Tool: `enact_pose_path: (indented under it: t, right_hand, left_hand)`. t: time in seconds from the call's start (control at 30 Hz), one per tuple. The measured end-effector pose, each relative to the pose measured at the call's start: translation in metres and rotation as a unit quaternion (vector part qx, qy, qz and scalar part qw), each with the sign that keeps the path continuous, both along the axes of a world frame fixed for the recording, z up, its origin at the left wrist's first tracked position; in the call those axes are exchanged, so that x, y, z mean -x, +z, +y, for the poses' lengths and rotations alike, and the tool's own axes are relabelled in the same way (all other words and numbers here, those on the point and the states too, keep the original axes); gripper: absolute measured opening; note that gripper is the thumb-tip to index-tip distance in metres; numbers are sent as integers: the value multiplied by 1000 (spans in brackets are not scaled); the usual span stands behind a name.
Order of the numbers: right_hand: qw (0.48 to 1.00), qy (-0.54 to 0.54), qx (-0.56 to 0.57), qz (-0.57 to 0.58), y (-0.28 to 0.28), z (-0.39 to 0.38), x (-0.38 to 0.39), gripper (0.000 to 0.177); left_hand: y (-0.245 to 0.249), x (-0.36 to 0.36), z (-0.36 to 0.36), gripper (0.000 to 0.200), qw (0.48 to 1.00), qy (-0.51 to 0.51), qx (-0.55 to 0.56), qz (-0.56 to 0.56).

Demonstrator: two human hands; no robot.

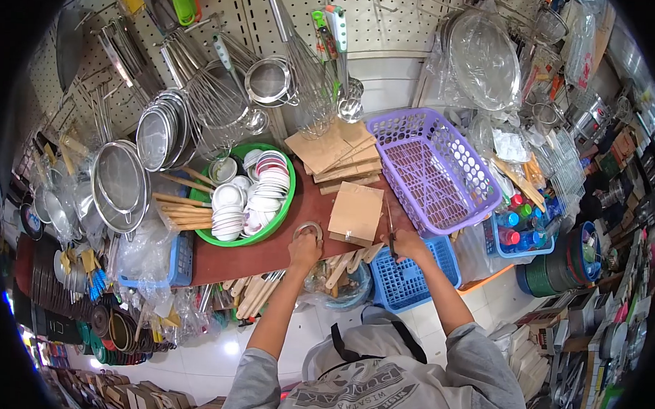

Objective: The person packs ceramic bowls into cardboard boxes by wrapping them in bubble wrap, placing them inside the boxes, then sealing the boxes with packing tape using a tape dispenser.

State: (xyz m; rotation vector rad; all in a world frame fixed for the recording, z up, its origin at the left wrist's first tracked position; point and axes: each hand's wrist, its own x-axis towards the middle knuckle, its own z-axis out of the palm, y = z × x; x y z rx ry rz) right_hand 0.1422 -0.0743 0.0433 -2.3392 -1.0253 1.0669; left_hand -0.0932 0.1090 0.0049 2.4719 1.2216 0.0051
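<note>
Head view: at the worktop's [243,258] near edge, left grip [305,253] grasps a tape roll [312,224], probably light, stiff, best held by its rim; right grip [408,246] clasps a bladed tool [390,220].

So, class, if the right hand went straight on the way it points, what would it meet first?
Beyond the tool in the right hand, probably the brown package on the red table, though depth is unclear.

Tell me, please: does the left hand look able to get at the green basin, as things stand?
Probably yes: only bare brown tabletop shows between the left hand and the green basin, though the apparent tape roll it holds may hinder grasping.
</note>
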Motion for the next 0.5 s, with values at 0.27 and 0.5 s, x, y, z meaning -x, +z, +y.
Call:
enact_pose_path:
  t: [0.27,0.5]
  right_hand:
    - [992,-23,40,-121,-59,26,-17,46]
    - [965,46,5,-259,-56,42,-26,50]
  left_hand:
    - [-23,-10,5,52,998,-4,-65,15]
    - [25,-30,3,92,990,-40,-54,-128]
